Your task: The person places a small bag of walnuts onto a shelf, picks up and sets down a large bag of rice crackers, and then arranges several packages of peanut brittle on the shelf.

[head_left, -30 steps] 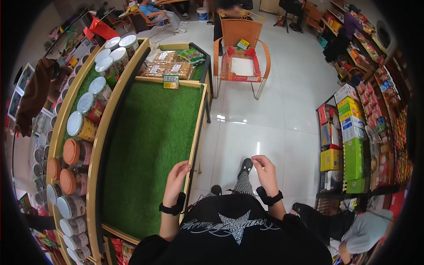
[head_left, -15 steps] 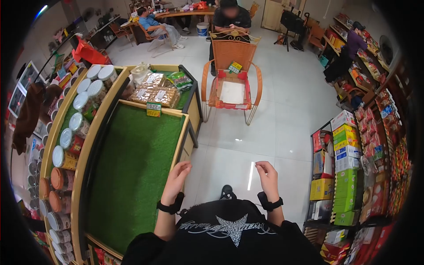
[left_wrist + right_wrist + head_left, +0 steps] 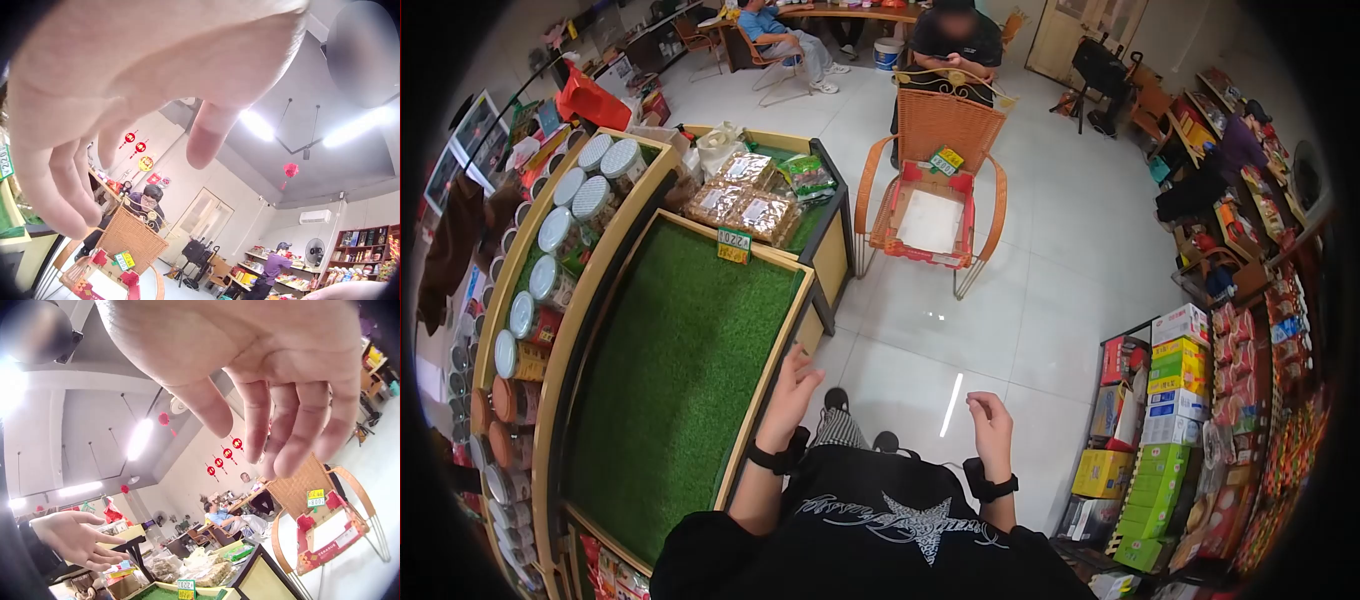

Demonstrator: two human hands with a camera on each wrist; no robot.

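My left hand (image 3: 788, 405) hovers beside the right edge of a display bin (image 3: 690, 350) lined with green artificial turf, holding nothing. Its fingers are loosely bent and spread in the left wrist view. Farther right, my right hand (image 3: 992, 435) is raised over the tiled floor, also holding nothing, fingers hanging loosely curled in the right wrist view. Ahead stands a wicker armchair (image 3: 945, 125) with a red cardboard box (image 3: 930, 220) on its seat and a yellow-green price tag (image 3: 946, 160) on the box. Another price tag (image 3: 734, 246) sits on the bin's far rim.
Lidded jars (image 3: 550, 280) line a raised shelf at the left. Bagged snacks (image 3: 750, 205) lie on the counter behind the bin. Stacked boxes (image 3: 1170, 420) and shelves of packets stand at the right. A person (image 3: 955, 45) is behind the chair, and others are farther back.
The view has shifted forward, with the bin and chair appearing nearer. Both hands stay raised and empty; the left hand's fingers have spread a little and the feet have stepped.
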